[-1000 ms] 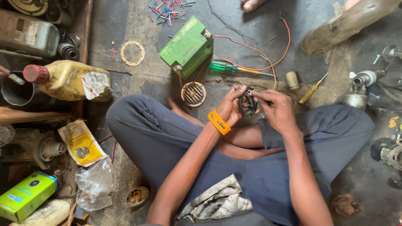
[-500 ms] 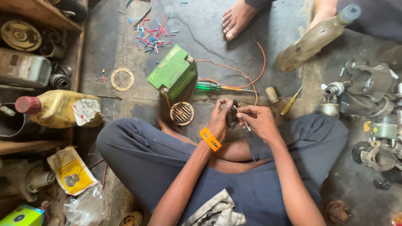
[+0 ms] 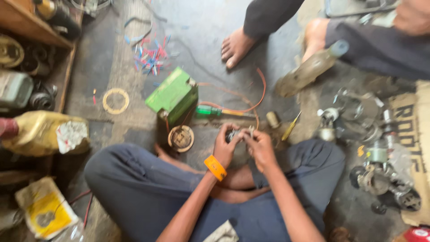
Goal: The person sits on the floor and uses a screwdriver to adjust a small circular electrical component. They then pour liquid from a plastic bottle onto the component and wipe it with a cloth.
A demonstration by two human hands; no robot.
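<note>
I sit cross-legged on the grey concrete floor [image 3: 210, 40], my dark trousers [image 3: 134, 188] filling the lower half of the view. At ten o'clock from my hands stands the green box-shaped battery [image 3: 172, 95], tilted, with orange wires [image 3: 257, 96] looping off its right side. Far out at nine o'clock lies a yellow oil bottle [image 3: 42, 133] on its side, and lower, at eight o'clock, a yellow packet [image 3: 45, 214]. At three o'clock a heap of metal motor parts [image 3: 380, 166] covers the floor beside a strip of cardboard [image 3: 410, 130]. At twelve o'clock another person's bare foot [image 3: 235, 45] rests on the floor, well apart from me; at one o'clock lies a murky plastic bottle [image 3: 309, 69]. Just beside the battery, at nine o'clock from my hands, sits a round coil [image 3: 181, 138], and further at ten o'clock a pale ring gasket [image 3: 115, 100]. A green-handled screwdriver [image 3: 210, 110] lies at eleven o'clock, a yellow one [image 3: 291, 127] at two o'clock.

My left hand [image 3: 226, 148], with an orange band [image 3: 215, 167] on the wrist, and my right hand [image 3: 260, 148] meet in front of my crossed legs. Both are curled closed around a small dark metal part [image 3: 236, 133], pinched between the fingertips just above my shins; blur hides its shape.
</note>
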